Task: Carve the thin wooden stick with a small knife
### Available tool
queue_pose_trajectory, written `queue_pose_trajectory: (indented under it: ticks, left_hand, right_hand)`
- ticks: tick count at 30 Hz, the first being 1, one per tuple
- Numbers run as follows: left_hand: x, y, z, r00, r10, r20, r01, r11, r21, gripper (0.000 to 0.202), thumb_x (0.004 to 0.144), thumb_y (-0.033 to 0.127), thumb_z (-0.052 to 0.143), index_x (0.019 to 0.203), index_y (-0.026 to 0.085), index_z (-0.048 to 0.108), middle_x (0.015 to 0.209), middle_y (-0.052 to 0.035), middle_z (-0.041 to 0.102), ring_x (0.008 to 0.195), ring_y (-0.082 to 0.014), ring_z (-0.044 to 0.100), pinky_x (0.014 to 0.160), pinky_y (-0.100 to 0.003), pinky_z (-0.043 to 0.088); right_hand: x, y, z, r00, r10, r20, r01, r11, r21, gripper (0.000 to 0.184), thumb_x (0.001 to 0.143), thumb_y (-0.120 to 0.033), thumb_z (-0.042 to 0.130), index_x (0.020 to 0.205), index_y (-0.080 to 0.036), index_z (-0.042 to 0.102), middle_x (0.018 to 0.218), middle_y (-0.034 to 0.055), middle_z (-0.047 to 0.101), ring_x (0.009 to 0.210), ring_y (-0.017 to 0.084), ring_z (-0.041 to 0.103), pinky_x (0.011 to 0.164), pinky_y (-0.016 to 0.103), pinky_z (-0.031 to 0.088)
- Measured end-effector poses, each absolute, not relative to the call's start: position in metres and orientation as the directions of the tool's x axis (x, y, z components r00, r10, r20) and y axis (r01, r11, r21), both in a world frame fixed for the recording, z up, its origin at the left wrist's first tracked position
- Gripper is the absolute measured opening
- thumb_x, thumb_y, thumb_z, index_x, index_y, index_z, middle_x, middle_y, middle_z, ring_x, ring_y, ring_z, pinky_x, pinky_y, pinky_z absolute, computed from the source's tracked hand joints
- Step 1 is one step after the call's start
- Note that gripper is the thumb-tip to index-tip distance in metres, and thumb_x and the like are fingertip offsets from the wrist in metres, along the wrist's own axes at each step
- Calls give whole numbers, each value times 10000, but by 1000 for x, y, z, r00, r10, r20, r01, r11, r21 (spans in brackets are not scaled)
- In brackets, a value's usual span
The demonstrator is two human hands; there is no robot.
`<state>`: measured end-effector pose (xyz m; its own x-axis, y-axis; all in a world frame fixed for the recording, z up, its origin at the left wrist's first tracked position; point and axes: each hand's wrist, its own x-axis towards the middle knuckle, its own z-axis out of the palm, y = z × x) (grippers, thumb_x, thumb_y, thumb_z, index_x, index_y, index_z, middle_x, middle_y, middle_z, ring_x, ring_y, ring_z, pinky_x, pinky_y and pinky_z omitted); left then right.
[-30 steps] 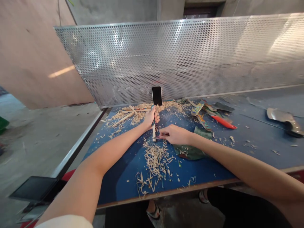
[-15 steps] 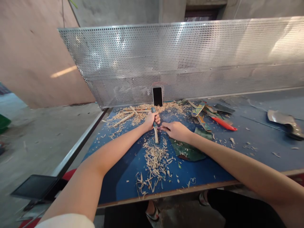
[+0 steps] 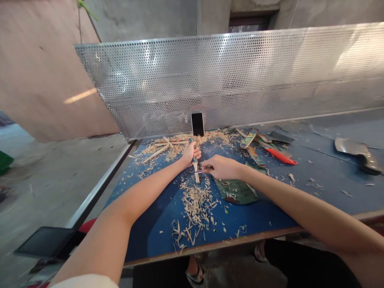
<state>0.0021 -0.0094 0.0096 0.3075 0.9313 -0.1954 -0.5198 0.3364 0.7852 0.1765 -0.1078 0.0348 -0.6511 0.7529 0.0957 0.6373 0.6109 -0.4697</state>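
My left hand (image 3: 191, 153) is closed around the upper part of a narrow wooden stick (image 3: 197, 177), whose bare pale end points toward me. Blue-green colour shows on the stick where it comes out of the fist. From the right, my right hand (image 3: 221, 167) grips a small thin-bladed knife (image 3: 198, 171); most of its handle is hidden in the fingers. The blade lies across the pale wood just below my left hand. Curly wood shavings (image 3: 196, 202) are heaped on the blue tabletop (image 3: 153, 228) beneath the stick.
A phone (image 3: 197, 124) leans against the perforated metal panel (image 3: 168, 84). Pale sticks (image 3: 156, 153) lie at the back left. Painted wood pieces (image 3: 248, 140) and a red-handled tool (image 3: 281, 156) lie right, near a curved metal blade (image 3: 354, 151). A green sheet (image 3: 237, 191) lies under my right forearm.
My right hand has drawn the knife down the stick toward me, from beside my left fist to nearer the pale end. My left hand keeps its hold. The view has tilted slightly.
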Motion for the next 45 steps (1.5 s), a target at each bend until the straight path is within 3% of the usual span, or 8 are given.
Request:
queue_pose_trajectory:
  ticks: [3,9,16,20,23,29,34,45]
  left_hand:
    - [2,-9,11,327,923,-202,-538,358,763,325,1048,334,459,745,264,363,494,75,292,345,-100,257,363,-235,216]
    - [1,-8,10,307,943,-125,-563,286,775,126,1030,298,500,924,237,533,542,99,309,352,-95,260,373,-207,211]
    - [4,-8,6,242,964,-110,-533,227,815,319,1104,514,560,938,251,491,536,119,272,366,-83,229,392,-212,186]
    - [2,-5,3,247,965,-92,-493,207,845,445,1053,623,663,911,257,454,541,124,266,383,-74,236,408,-215,196]
    - [0,-2,3,248,964,-98,-489,211,846,428,1058,602,661,913,255,457,544,123,262,386,-73,227,410,-216,206]
    - [-1,-4,7,275,957,-87,-530,227,817,304,1096,456,559,889,242,498,542,97,316,374,-90,280,393,-227,235]
    - [3,-8,8,277,960,-47,-522,191,831,302,1067,428,675,905,243,500,553,96,374,372,-86,337,398,-222,267]
    - [6,-11,6,229,972,-47,-493,158,856,539,1003,511,815,845,253,369,546,122,348,374,-55,297,381,-196,215]
  right_hand:
    - [178,-107,37,-647,759,79,642,597,-480,248,995,-309,607,761,-229,629,630,-17,552,607,144,392,667,349,250]
    - [174,-114,32,-581,805,117,696,566,-443,215,1036,-328,593,908,-239,742,803,40,741,678,170,538,694,337,306]
    - [167,-121,26,-569,812,133,693,560,-453,221,1065,-303,570,897,-236,698,835,58,760,704,184,587,681,328,319]
    - [168,-129,31,-612,790,-7,696,535,-478,206,1024,-264,606,835,-227,680,768,41,726,652,165,543,653,326,310]
    - [174,-135,38,-677,736,-11,679,619,-395,171,978,-210,623,822,-228,691,819,47,748,693,170,551,660,329,292]
    - [183,-125,37,-565,795,220,704,604,-372,237,1079,-348,546,936,-248,706,728,28,694,638,173,513,664,335,274]
    - [182,-112,18,-543,804,242,758,593,-269,275,1121,-385,500,1006,-257,716,800,57,720,681,200,537,676,348,244]
    - [174,-111,19,-531,830,171,657,530,-536,226,1054,-326,583,869,-239,679,787,28,726,677,167,557,715,320,352]
